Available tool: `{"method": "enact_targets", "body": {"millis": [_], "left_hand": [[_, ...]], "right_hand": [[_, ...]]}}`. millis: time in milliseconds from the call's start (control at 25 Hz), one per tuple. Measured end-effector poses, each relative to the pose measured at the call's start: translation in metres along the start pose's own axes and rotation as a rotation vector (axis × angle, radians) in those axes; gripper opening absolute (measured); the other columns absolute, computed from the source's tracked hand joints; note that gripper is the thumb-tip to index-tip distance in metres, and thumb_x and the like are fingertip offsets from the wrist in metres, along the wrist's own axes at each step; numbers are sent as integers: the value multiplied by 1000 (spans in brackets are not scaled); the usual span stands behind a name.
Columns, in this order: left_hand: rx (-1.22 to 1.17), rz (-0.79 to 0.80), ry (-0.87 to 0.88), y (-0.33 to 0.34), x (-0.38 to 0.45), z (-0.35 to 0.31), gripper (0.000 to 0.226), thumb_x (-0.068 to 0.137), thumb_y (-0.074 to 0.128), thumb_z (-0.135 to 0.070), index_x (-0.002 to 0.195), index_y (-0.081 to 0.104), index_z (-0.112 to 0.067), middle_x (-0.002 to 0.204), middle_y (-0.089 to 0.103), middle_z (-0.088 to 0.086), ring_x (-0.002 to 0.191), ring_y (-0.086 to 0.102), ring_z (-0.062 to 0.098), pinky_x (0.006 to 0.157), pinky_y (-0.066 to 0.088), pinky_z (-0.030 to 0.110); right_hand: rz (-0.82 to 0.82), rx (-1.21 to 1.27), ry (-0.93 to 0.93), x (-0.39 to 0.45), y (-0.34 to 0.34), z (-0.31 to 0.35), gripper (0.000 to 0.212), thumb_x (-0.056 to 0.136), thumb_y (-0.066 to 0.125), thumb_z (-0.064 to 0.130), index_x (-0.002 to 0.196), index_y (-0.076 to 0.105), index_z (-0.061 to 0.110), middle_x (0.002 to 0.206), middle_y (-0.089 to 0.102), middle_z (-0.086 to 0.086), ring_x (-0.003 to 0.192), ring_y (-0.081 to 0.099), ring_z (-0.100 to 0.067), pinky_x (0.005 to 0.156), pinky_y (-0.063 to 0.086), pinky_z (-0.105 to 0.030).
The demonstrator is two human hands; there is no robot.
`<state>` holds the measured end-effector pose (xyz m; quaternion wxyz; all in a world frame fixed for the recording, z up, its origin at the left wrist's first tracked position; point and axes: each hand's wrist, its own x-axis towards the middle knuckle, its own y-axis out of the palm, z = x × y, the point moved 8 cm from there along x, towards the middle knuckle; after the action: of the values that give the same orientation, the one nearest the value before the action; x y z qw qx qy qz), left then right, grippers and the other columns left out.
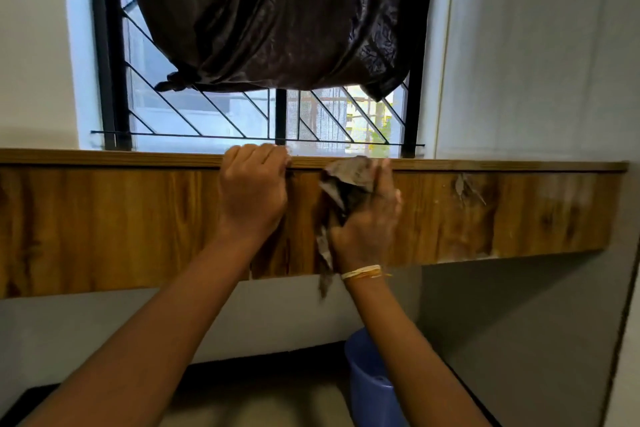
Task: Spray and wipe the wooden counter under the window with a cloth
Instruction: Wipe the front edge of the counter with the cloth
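**Wiping the counter front — slip and drip risks**

Head view. Landmark: wooden counter (138, 218) under the window (207, 114). Left hand (251, 191) curls over the counter's top edge, gripping it. Right hand (363, 215), just right of the left, presses a bunched grey cloth (341, 184) against the counter's front face; a tail hangs below the counter. No spray bottle visible. Blue bucket (370, 388) below the counter. Risks: loose tail may smear or snag; cloth could slip from the grasp; pale streaks at the counter's right end likely get missed.
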<state>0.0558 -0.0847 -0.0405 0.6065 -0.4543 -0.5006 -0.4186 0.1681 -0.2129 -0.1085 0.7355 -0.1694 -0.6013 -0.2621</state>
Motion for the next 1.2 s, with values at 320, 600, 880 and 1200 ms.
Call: {"method": "enact_targets", "body": {"millis": [320, 600, 880, 1200], "left_hand": [[39, 36, -106, -4, -2, -14, 30, 101, 42, -25, 101, 66, -8, 93, 67, 11, 87, 56, 28, 83, 36, 38], [67, 22, -169, -4, -3, -22, 31, 102, 41, -24, 97, 66, -6, 89, 65, 12, 84, 54, 29, 80, 37, 38], [90, 131, -122, -6, -5, -26, 30, 101, 42, -27, 106, 63, -6, 96, 64, 12, 89, 55, 27, 84, 40, 39], [2, 436, 151, 32, 23, -89, 37, 96, 43, -34, 119, 57, -9, 107, 60, 11, 94, 58, 30, 77, 46, 40]], "right_hand": [[-33, 0, -92, 35, -9, -42, 80, 84, 68, 42, 145, 29, 8, 152, 26, -12, 141, 30, -30, 117, 23, -48], [11, 170, -98, 30, -8, -21, 74, 86, 57, 41, 145, 28, 8, 153, 33, -11, 142, 29, -30, 116, 26, -48], [80, -14, -457, 43, -9, -29, 69, 86, 63, 42, 145, 41, 13, 151, 39, -13, 143, 31, -28, 115, 26, -48], [-106, 99, -21, 12, -30, -71, 55, 98, 47, 36, 144, 33, 10, 147, 37, -18, 135, 39, -36, 107, 39, -50]]}}
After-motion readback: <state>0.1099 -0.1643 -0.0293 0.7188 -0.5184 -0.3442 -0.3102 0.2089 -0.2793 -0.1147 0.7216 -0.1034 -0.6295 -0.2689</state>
